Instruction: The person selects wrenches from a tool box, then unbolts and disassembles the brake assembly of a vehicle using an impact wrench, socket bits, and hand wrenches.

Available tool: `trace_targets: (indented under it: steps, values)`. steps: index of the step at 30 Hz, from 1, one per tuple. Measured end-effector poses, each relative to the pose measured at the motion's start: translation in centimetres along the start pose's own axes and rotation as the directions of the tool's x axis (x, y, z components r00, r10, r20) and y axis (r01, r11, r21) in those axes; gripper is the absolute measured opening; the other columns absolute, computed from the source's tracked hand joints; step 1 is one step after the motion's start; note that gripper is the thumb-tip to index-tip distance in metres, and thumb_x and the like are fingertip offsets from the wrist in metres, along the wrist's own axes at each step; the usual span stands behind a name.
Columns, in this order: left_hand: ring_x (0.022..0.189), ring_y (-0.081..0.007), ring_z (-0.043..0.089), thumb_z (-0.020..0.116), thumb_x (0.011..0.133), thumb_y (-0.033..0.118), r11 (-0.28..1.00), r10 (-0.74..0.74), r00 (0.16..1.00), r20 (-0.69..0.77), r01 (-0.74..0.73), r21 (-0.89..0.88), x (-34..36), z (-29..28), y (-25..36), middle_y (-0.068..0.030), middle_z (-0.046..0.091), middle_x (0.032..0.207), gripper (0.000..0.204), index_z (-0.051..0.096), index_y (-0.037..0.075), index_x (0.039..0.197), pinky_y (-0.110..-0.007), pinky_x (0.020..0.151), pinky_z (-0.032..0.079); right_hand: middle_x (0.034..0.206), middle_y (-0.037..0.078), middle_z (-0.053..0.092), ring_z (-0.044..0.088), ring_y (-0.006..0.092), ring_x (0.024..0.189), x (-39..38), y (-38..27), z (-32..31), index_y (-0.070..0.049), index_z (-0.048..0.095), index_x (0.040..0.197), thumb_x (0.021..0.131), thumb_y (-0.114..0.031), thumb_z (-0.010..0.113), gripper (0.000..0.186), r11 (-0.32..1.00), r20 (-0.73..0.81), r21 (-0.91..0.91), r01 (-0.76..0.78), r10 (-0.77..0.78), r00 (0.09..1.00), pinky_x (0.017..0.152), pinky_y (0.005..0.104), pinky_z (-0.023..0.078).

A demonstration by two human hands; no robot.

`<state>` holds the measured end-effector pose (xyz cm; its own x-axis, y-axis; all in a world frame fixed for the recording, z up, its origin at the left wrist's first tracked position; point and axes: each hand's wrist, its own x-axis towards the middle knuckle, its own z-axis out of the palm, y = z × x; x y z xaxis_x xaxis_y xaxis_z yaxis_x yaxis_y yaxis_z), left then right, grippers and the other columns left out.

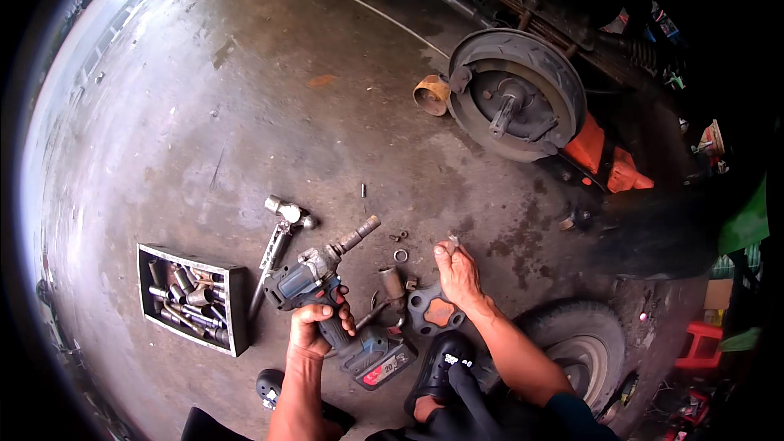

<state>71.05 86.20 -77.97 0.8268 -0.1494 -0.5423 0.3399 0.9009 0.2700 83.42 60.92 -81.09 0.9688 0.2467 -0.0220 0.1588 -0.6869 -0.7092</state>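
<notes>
My left hand (310,328) is wrapped round the grip of a cordless impact wrench (299,279). A long socket (359,233) on its nose points up and right, and its battery (379,359) hangs at the lower end. My right hand (461,276) is closed, thumb against fingers, with a small pale bit at the fingertips that I cannot make out. Below that hand lies a dark lobed cap with an orange centre (439,311). Between my hands, on the floor, are a metal ring (400,256), small nuts (398,237) and a rusty cylinder (392,284).
A metal box of sockets (230,310) stands at the left, with a ball-peen hammer (287,211) beside it. Ahead right is a raised vehicle's wheel hub (516,98), near a rusty cup (431,95) and an orange jack (586,149). A tyre (608,335) lies by my right forearm.
</notes>
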Motion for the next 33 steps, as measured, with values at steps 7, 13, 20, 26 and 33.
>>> trace_targets:
  steps: [7,13,20,26,33]
  values:
    - [0.063,-0.027,0.058,0.064,0.062,0.011,0.999,-0.01,0.995,0.099,0.005,0.054,3.4,7.7,-1.9,-0.0138,0.057,0.073,0.049,0.051,-0.004,0.107,-0.041,0.06,0.051,0.091,0.012,0.063,0.06,0.0148,0.071,2.2,0.5,-11.8,0.0,0.054,0.106,0.097,-0.033,0.046,0.036,0.7,-0.172,0.634,-0.328,0.541,0.823,0.067,0.0287,0.052]
    - [0.064,-0.0216,0.059,0.064,0.067,0.006,0.986,0.069,0.984,0.163,-0.092,0.142,7.6,13.4,-3.9,-0.0117,0.059,0.076,0.038,0.055,-0.004,0.102,-0.033,0.062,0.05,0.105,0.012,0.06,0.06,0.0189,0.087,11.6,0.7,-14.9,0.0,0.05,0.113,0.093,-0.021,0.055,0.028,0.451,-0.458,0.851,0.269,0.387,0.8,0.078,0.0325,0.052]
    - [0.068,-0.0176,0.059,0.064,0.074,0.001,0.958,0.101,0.981,0.166,-0.141,0.25,10.1,15.7,-5.3,-0.0086,0.061,0.077,0.028,0.057,-0.004,0.1,-0.03,0.066,0.049,0.111,0.006,0.059,0.056,0.0162,0.095,14.8,2.2,-16.3,-0.007,0.053,0.118,0.091,-0.02,0.06,0.031,0.295,-0.382,0.905,0.306,0.249,0.89,0.075,0.0268,0.046]
    - [0.071,-0.0159,0.059,0.062,0.075,0.004,0.94,0.13,0.977,0.169,-0.176,0.291,10.7,16.6,-5.4,-0.0079,0.063,0.078,0.017,0.062,-0.002,0.091,-0.028,0.068,0.048,0.089,-0.001,0.06,0.053,0.0081,0.074,5.9,7.1,-10.2,-0.006,0.061,0.11,0.089,-0.023,0.063,0.027,0.765,-0.319,0.623,-0.164,0.439,0.84,0.06,0.0221,0.042]
    - [0.072,-0.0139,0.059,0.061,0.078,0.01,0.907,0.114,0.978,0.177,-0.175,0.384,12.4,16.4,-6.2,-0.0063,0.063,0.076,0.015,0.064,-0.002,0.084,-0.027,0.069,0.047,0.103,0.005,0.063,0.061,0.0127,0.09,2.1,8.0,-9.0,-0.004,0.056,0.122,0.087,-0.013,0.062,0.036,0.624,0.036,0.746,-0.234,0.312,0.949,0.076,0.0246,0.048]
